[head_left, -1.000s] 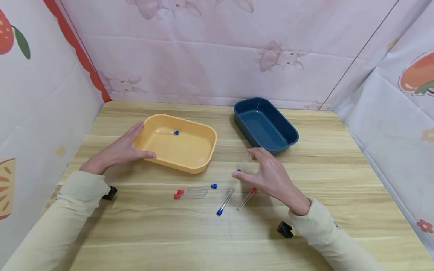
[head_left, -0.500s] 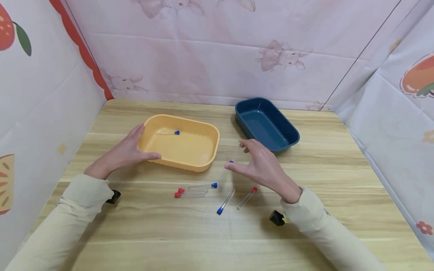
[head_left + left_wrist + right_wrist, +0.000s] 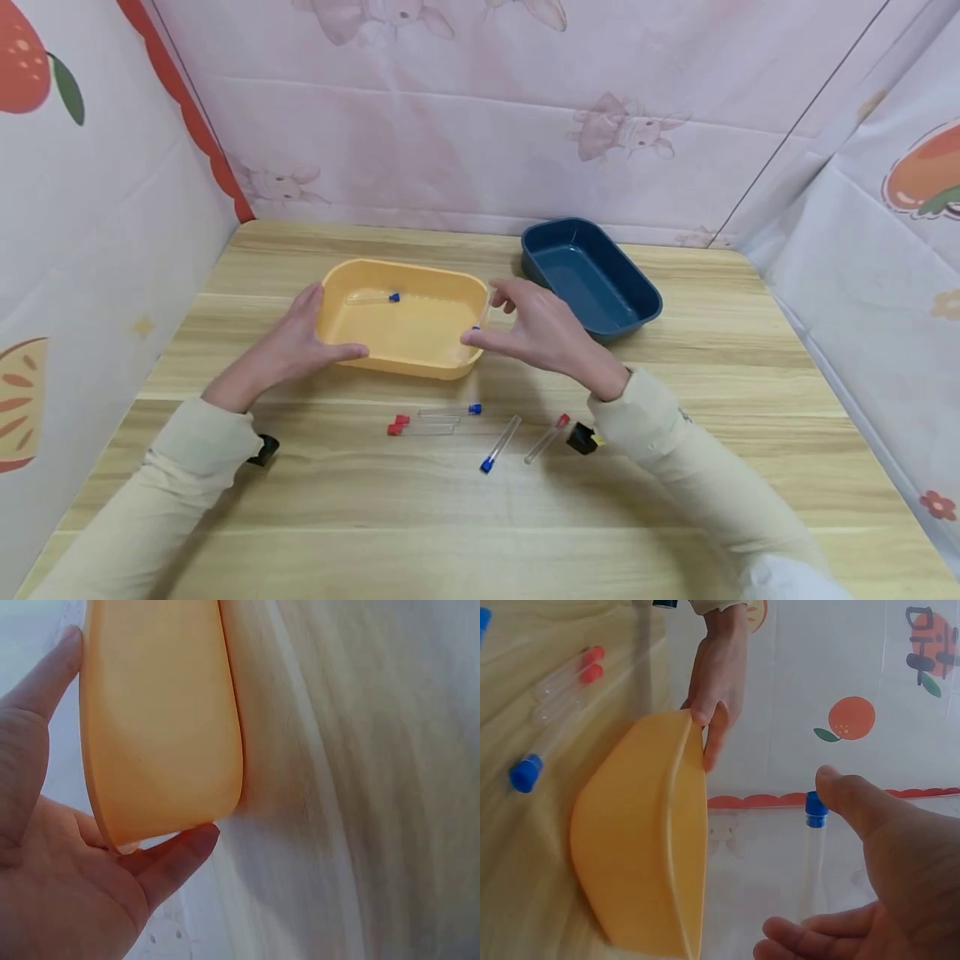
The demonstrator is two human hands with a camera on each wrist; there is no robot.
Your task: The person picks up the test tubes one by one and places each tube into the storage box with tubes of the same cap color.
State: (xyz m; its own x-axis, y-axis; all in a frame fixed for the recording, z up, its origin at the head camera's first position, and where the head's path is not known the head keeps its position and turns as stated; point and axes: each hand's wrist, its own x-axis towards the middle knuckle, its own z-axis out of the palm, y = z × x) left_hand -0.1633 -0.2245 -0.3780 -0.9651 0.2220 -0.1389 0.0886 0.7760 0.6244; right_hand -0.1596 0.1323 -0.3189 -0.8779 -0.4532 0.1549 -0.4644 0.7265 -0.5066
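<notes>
A clear test tube with a blue cap (image 3: 814, 847) is pinched between the thumb and fingers of my right hand (image 3: 543, 329), above the right end of a yellow plastic bin (image 3: 405, 367). My left hand (image 3: 288, 350) grips the bin's left end, thumb along the front rim and fingers at the far side. Inside the bin lies another blue-capped tube (image 3: 372, 299). On the table in front are two red-capped tubes (image 3: 423, 430) side by side, a blue-capped tube (image 3: 450, 412) right behind them, a slanted blue-capped tube (image 3: 500, 443) and a slanted red-capped tube (image 3: 547, 439).
A dark blue bin (image 3: 592, 283) stands at the back right, close behind my right hand. The wooden table (image 3: 375, 533) meets a pink printed cloth wall (image 3: 450, 150) at the back, with white printed cloth at both sides.
My right hand has carried the blue-capped tube left and away from me, from in front of the blue bin to the yellow bin's right end. My left hand and the yellow bin have shifted slightly right.
</notes>
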